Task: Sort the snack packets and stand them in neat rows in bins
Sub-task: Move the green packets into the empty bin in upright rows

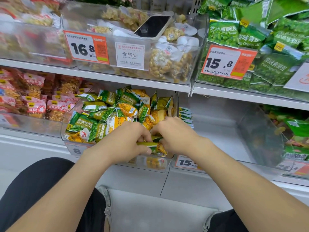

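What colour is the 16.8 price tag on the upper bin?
The price tag is orange with a white panel; head view.

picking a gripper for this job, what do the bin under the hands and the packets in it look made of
The bin looks like clear rigid plastic with a glossy finish: packets show through its front wall. The snack packets look like thin printed plastic film, shiny and crinkled, with flat crimped ends; a foil lining can't be told.

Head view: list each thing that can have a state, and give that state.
left hand, gripping the packet bunch
right hand, pinching the same bunch
packet bunch, held at the bin's front
middle bin, full of jumbled packets
phone, screen dark, lying on upper bin
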`<state>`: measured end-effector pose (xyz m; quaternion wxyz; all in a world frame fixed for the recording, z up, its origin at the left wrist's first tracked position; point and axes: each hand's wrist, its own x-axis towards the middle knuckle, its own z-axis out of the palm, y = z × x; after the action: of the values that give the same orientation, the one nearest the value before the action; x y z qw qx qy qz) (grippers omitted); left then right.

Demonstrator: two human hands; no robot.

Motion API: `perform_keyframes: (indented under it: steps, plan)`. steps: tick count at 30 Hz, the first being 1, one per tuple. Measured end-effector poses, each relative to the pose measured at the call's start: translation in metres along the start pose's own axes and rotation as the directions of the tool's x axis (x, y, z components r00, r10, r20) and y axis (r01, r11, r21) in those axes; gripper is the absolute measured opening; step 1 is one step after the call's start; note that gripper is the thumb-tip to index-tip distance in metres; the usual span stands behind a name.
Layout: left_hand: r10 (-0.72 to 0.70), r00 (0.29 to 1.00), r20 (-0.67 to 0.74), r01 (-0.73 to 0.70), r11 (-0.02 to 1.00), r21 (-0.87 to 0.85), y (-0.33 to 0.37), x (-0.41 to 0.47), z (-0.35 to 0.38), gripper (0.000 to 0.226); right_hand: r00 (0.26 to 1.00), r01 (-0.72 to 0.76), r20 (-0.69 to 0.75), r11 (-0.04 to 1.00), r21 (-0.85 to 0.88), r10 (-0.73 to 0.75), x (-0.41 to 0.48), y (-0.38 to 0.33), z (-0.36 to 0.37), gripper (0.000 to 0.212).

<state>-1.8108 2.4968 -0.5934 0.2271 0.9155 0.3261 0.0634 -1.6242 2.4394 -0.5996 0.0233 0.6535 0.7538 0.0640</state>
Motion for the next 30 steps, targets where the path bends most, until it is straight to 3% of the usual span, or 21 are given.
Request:
perform_keyframes:
  steps: [1,3,5,9,12,15,17,20,24,30]
  plan:
    - [0.002,0.999,-0.032,-0.003,1.000,-0.030,0.002,0.000,-0.001,0.008,1.000,-0.011,-0.014,1.000,0.029,0.011,0.000,0.001,0.001,0.025]
    - [-0.011,0.993,-0.119,0.003,0.997,-0.071,0.005,-0.001,-0.004,0.019,0.995,-0.058,-0.073,0.985,0.160,0.070,-0.002,0.003,0.000,0.012]
    - [-0.043,0.976,-0.211,0.017,0.992,-0.123,0.007,-0.002,-0.006,0.025,0.968,-0.112,-0.183,0.946,0.304,0.174,-0.005,0.005,-0.004,0.017]
    - [-0.181,0.925,-0.333,0.088,0.957,-0.277,0.013,0.000,-0.007,0.025,0.790,-0.156,-0.431,0.823,0.547,0.436,-0.022,0.011,-0.025,0.022]
    - [-0.221,0.913,-0.344,0.066,0.909,-0.411,0.018,0.001,-0.008,0.019,0.741,-0.091,-0.338,0.585,0.806,0.581,-0.037,0.012,-0.037,0.020]
    - [-0.213,0.926,-0.312,0.047,0.885,-0.463,0.025,0.000,-0.009,0.012,0.822,-0.007,-0.159,0.289,0.957,0.547,-0.046,0.013,-0.043,0.031]
    - [-0.232,0.931,-0.281,0.025,0.810,-0.585,0.031,0.000,-0.008,0.006,0.877,-0.040,-0.055,0.185,0.982,0.478,-0.051,0.013,-0.043,0.030]
    - [-0.248,0.943,-0.221,-0.008,0.650,-0.760,0.037,0.002,-0.006,0.014,0.907,-0.039,-0.030,0.155,0.987,0.419,-0.058,0.016,-0.042,0.025]
    - [-0.222,0.960,-0.171,-0.023,0.546,-0.837,0.048,0.004,-0.003,0.015,0.921,-0.036,-0.042,0.191,0.981,0.387,-0.068,0.023,-0.042,0.032]
    - [-0.219,0.945,-0.242,-0.055,0.624,-0.780,0.060,0.011,0.009,0.016,0.920,0.004,-0.066,0.159,0.987,0.387,-0.076,0.031,-0.040,0.047]
